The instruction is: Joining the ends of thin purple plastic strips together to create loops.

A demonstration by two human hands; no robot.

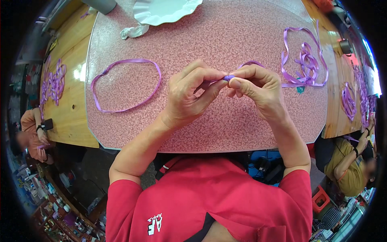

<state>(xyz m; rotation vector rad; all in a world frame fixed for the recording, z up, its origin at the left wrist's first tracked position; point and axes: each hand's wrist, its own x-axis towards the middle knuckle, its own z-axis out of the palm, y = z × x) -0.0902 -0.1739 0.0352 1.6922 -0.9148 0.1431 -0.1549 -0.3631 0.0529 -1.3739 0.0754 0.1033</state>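
Above the middle of the table, both my hands pinch a purple ribbon (228, 78) between thumbs and index fingers, tip to tip. My left hand (193, 90) is closed on its left part, my right hand (258, 86) on its right part. A stretch of the ribbon loops up behind my right fingers; the rest of it is hidden by my hands. Left of my left hand, a purple ribbon loop (158, 82) with a small dark join lies on the pink speckled table (193, 135). Right of my right hand lies a tangle of purple ribbon (308, 66) with a small teal piece (300, 88).
A white scalloped plate (167, 12) and crumpled tissue (134, 31) lie at the far side, near a grey cylinder (100, 5). Wooden tables on both sides bear ribbon bundles (53, 86). One person (34, 129) sits at left, another (348, 169) at right by a red stool (320, 199).
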